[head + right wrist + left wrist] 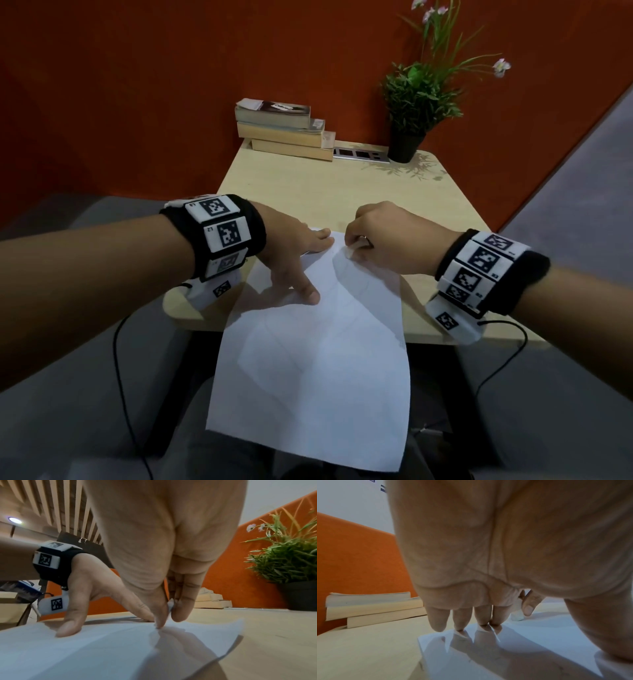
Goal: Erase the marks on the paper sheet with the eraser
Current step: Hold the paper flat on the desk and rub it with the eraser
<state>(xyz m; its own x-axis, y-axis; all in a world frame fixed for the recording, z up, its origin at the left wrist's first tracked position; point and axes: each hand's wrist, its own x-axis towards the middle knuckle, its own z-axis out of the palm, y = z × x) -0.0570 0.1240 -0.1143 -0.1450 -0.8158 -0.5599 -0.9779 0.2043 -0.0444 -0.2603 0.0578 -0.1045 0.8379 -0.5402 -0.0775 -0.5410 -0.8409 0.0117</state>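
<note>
**Q:** State of each grip?

**A:** My right hand (387, 240) pinches the eraser (517, 614) between thumb and curled fingers, its white tip down on the paper sheet (315, 359). My left hand (291, 250) holds nothing: fingers straight and spread, fingertips (459, 627) pressing the sheet flat, thumb planted nearer me.

**Q:** Where does the sheet lie?

**A:** Its far end rests on the table (342, 185). The long axis runs from the hands back toward my body, and the near half hangs past the table's front edge, unsupported. The eraser sits close to the far end, just right of my left fingers, near but not touching them.

**Q:** Marks?

**A:** Faint lines show on the sheet, running from under the eraser toward me. Too pale to trace fully.

**Q:** What does the coming stroke turn on?

**A:** My judgement: the marks lie nearward of the eraser, along the long axis, so strokes should pull toward me while the left hand anchors the far end. Firm backing ends at the table edge; rubbing beyond it risks creasing.

**Q:** Room?

**A:** Open table to the right. The books (284, 132) and potted plant (416, 102) stand well apart at the back.
</note>
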